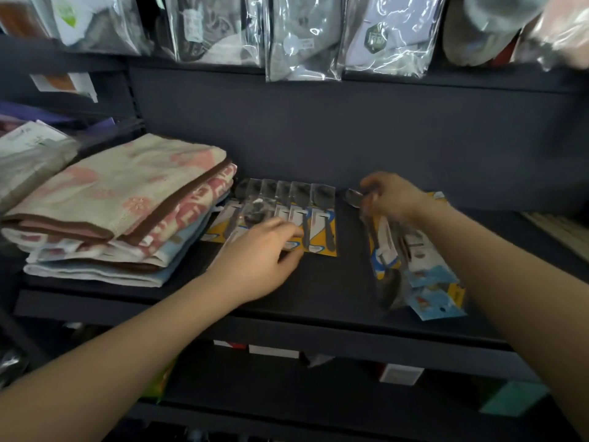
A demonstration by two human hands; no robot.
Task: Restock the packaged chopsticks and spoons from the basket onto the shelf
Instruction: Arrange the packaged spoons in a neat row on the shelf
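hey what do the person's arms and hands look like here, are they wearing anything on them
Both forearms are bare, with no sleeve showing anywhere in view. The left hand and right hand wear no gloves, and no watch, bracelet or ring shows on them. The right hand is somewhat blurred, so small details there are uncertain.

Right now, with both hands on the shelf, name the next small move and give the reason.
Probably carry the spoon pack in the right hand leftward and lay it beside the last pack of the spoon row. That row lies fanned and tidy under the left hand, with bare shelf just right of it, while the pile of packs is still unsorted.
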